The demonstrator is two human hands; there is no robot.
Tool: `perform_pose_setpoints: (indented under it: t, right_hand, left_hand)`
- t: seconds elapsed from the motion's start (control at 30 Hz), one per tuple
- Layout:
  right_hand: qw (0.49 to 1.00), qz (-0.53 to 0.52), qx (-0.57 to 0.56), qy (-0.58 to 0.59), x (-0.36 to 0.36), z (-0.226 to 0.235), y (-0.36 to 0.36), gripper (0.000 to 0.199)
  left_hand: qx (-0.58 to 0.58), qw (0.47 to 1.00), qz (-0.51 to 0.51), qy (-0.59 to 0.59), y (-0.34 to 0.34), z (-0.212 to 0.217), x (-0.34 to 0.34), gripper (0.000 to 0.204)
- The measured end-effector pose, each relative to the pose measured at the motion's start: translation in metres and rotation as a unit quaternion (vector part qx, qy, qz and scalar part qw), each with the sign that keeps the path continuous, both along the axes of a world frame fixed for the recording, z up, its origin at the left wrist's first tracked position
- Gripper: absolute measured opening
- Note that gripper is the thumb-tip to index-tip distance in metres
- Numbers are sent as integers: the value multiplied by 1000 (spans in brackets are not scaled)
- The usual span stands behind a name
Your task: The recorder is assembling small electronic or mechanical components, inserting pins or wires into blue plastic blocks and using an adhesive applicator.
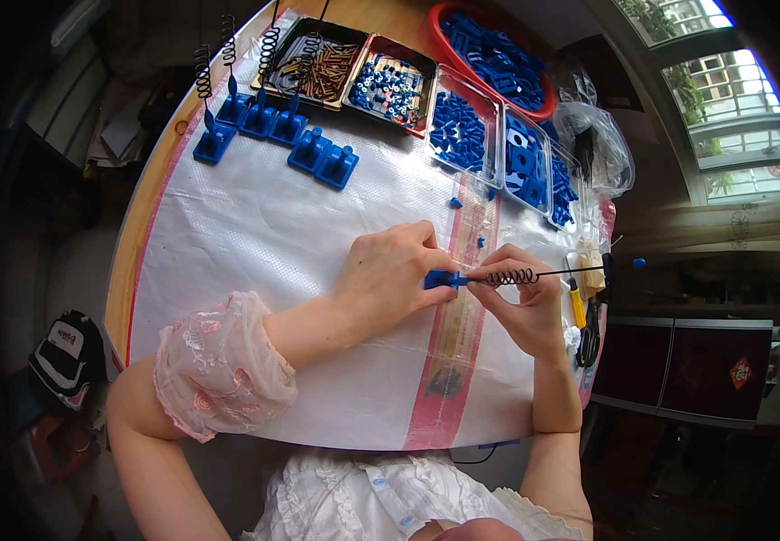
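Observation:
Above the middle of the covered table, my left hand pinches a small blue plastic base between thumb and fingers. My right hand grips a black coil spring near its left end, which meets the blue base; the fingertips hide the exact joint. From the spring a thin straight black wire runs right, past a dark grip, with a blue tip at the far end. A small loose blue piece lies just beyond my hands, and another blue piece lies farther back.
At the back left stand several blue bases with upright springs and two blue bases without springs. Trays of brass-coloured screws, nuts and small blue parts line the back. Behind them is a red basin. A yellow-handled tool lies right.

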State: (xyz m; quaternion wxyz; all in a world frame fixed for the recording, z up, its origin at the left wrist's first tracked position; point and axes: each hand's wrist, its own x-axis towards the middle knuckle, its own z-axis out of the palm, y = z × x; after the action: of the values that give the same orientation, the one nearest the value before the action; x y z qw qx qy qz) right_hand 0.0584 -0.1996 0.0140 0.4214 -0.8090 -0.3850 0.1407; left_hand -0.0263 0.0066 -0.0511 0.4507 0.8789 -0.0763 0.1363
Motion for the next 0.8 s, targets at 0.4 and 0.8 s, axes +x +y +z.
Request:
perform_pose_setpoints:
  t: [0.4, 0.8]
  right_hand:
    - [1000, 2, 18, 1, 1, -1, -1, 14]
    - [998, 0, 34, 46, 4, 0, -8, 13]
  left_hand:
    - [-33, 999, 6, 17, -6, 1, 0, 17]
    - [-108, 993, -36, 26, -4, 0, 5, 10]
